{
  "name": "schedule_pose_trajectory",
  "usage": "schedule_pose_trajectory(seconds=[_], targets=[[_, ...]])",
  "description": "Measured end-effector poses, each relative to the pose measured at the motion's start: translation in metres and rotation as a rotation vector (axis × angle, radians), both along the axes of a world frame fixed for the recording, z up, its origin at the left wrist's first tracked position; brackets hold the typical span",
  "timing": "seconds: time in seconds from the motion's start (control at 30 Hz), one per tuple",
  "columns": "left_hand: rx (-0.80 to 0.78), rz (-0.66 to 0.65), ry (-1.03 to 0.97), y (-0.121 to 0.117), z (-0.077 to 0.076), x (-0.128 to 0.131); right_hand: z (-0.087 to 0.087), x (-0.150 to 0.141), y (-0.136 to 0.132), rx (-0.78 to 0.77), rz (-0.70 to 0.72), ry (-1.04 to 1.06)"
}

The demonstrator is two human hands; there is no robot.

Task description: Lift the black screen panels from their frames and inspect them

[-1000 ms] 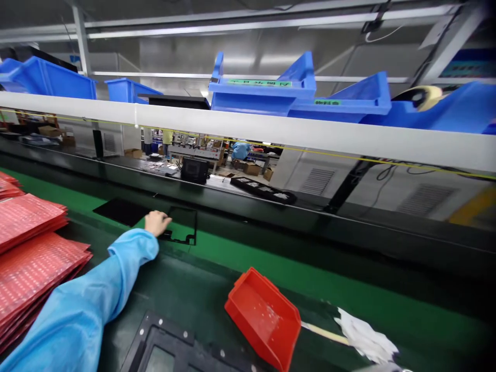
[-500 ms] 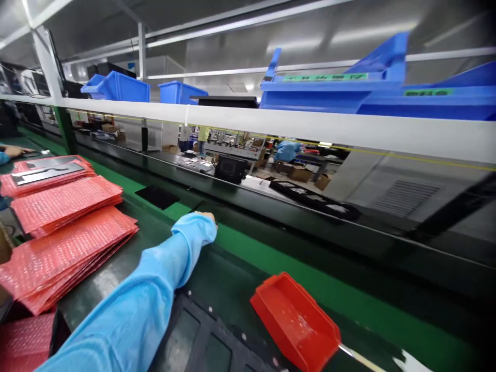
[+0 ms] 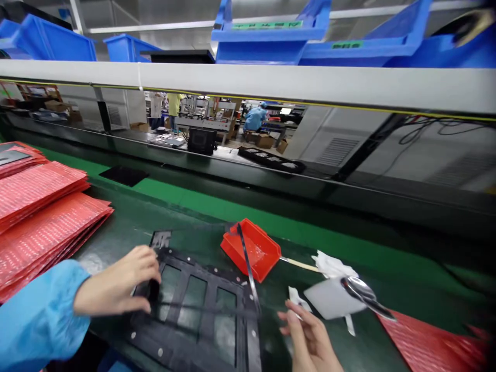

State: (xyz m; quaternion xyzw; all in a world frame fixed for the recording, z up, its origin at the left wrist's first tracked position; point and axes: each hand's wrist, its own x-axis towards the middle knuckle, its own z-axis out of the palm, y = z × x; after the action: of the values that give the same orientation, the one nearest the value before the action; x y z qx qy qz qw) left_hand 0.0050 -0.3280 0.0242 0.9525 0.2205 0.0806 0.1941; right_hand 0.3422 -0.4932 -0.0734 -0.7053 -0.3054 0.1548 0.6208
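My left hand (image 3: 116, 287), in a light blue sleeve, is closed on the left edge of a thin black frame (image 3: 248, 268). The frame lies tilted over a black fixture plate (image 3: 194, 330) with several rectangular windows, and its far corner reaches over a red scoop tray (image 3: 256, 250). My right hand (image 3: 310, 338) hovers at the plate's right edge with its fingers loosely apart, fingertips beside a small white scrap (image 3: 296, 298). Nothing shows clearly in that hand.
Stacks of red bubble bags (image 3: 42, 212) fill the left. A white pad (image 3: 329, 299), crumpled white cloth (image 3: 333, 264) and a shiny metal tool (image 3: 364, 294) lie right of the tray, another red bag (image 3: 426, 341) beyond. A black panel (image 3: 124, 175) rests on the green belt; blue bins (image 3: 271, 36) line the shelf.
My left arm has pulled back from the far belt to the fixture plate, bringing the thin black frame with it. My right hand has come into view. The camera tilted down.
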Motion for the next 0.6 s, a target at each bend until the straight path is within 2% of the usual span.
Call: schedule_pose_trajectory(seconds=[0.1, 0.23, 0.43, 0.6], targets=[[-0.031, -0.056, 0.056, -0.03, -0.023, -0.003, 0.004, -0.004, -0.001, 0.004, -0.053, 0.017], [0.03, -0.137, 0.1, -0.032, -0.043, 0.004, 0.0, -0.006, -0.001, 0.055, -0.125, 0.009], [0.151, -0.177, 0.184, -0.019, -0.052, 0.012, -0.004, -0.004, -0.001, 0.062, -0.134, 0.028], [0.193, -0.156, 0.198, -0.021, -0.059, 0.013, -0.005, -0.001, -0.002, 0.037, -0.133, 0.023]])
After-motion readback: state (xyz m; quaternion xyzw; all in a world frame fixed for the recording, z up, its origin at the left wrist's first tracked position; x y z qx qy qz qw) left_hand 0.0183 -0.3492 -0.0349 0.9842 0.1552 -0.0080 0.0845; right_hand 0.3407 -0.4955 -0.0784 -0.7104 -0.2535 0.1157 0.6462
